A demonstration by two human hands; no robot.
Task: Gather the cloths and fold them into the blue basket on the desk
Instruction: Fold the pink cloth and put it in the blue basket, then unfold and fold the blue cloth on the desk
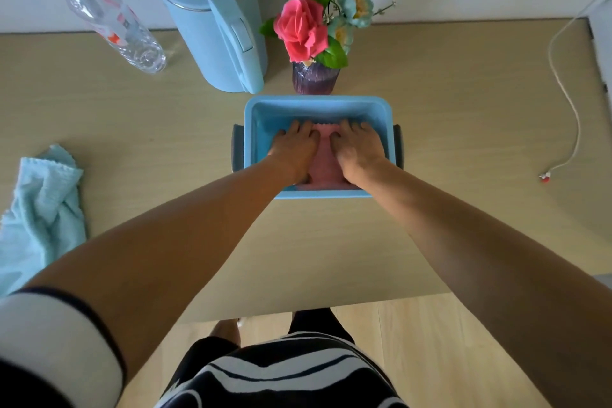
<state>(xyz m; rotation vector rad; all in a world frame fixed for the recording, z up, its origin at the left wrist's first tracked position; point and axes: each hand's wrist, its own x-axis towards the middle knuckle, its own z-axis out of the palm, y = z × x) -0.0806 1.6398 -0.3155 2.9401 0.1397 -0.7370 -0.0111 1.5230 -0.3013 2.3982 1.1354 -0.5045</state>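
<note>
The blue basket [318, 103] stands in the middle of the desk. A folded pink cloth [325, 161] lies flat on its bottom. My left hand [295, 146] and my right hand [357, 146] are both inside the basket, palms down, fingers stretched out and pressing on the pink cloth. Much of the cloth is hidden under them. A crumpled light blue cloth [39, 209] lies at the desk's left edge, far from both hands.
Behind the basket stand a purple vase with artificial flowers [314, 78], a light blue kettle [215, 20] and a clear plastic bottle [109, 15]. A white cable [569, 99] trails along the desk's right side. The desk's near edge [314, 308] is close to my body.
</note>
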